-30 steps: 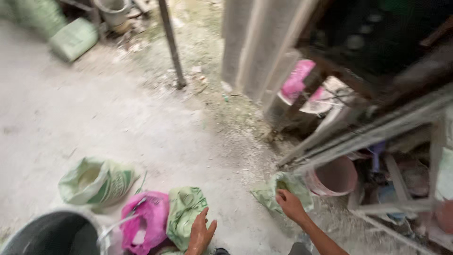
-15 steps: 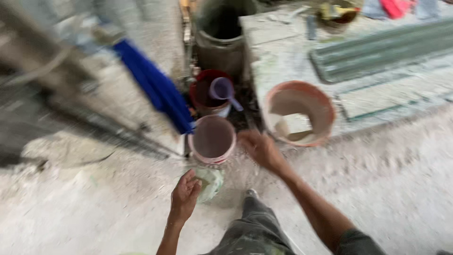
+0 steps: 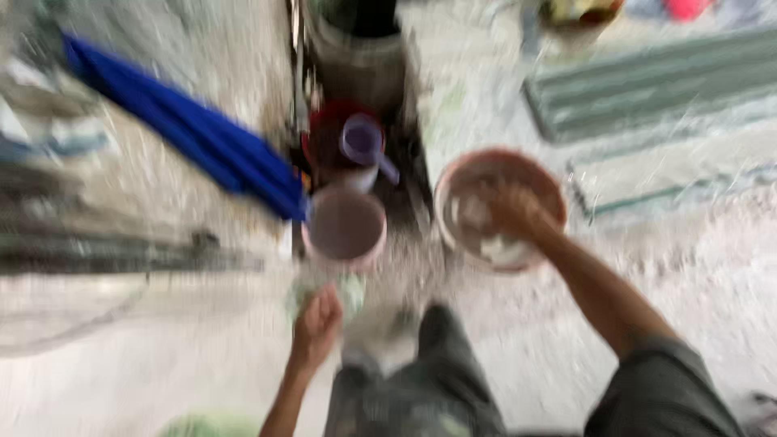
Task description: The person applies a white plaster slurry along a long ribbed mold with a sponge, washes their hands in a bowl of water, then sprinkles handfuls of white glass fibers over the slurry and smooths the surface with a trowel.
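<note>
Bowl (image 3: 499,209), brown, on the dusty floor (image 3: 664,267), has the right hand (image 3: 514,212) reaching inside, fingers too blurred to tell; left hand (image 3: 317,325) grips a pale bag (image 3: 350,290), best held steady.

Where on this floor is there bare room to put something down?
Bare floor lies left of the left hand, below the blue tarp, and right of the right hand in the brown basin. Around the pink bucket it is crowded.
</note>
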